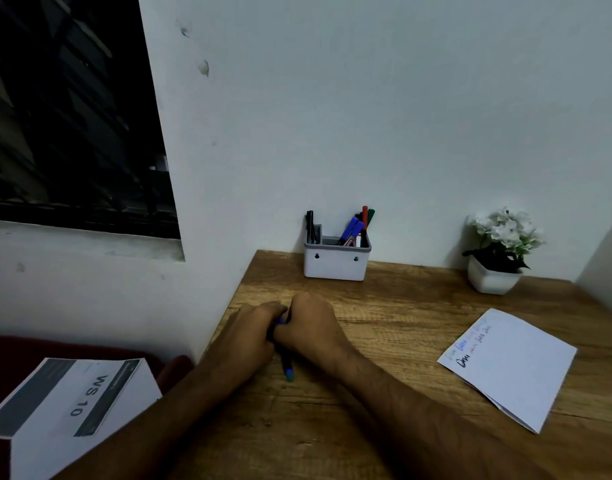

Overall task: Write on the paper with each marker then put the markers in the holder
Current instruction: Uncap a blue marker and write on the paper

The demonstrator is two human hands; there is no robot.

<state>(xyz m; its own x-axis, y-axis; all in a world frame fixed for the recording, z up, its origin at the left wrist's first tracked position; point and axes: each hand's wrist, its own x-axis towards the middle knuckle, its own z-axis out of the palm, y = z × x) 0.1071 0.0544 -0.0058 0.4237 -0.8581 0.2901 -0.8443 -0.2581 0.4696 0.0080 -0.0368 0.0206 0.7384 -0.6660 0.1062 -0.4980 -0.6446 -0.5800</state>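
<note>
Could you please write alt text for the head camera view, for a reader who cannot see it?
Both hands, the left hand and right hand, grip a blue marker together over a wooden desk. Against the wall behind stands a white holder with several markers in it; a paper with handwriting lies to the right, near a small potted plant.

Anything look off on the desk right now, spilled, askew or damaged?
Nothing spilled or damaged. The paper lies skewed near the desk's right edge, away from both hands. Left hand and right hand grip one marker together.
</note>
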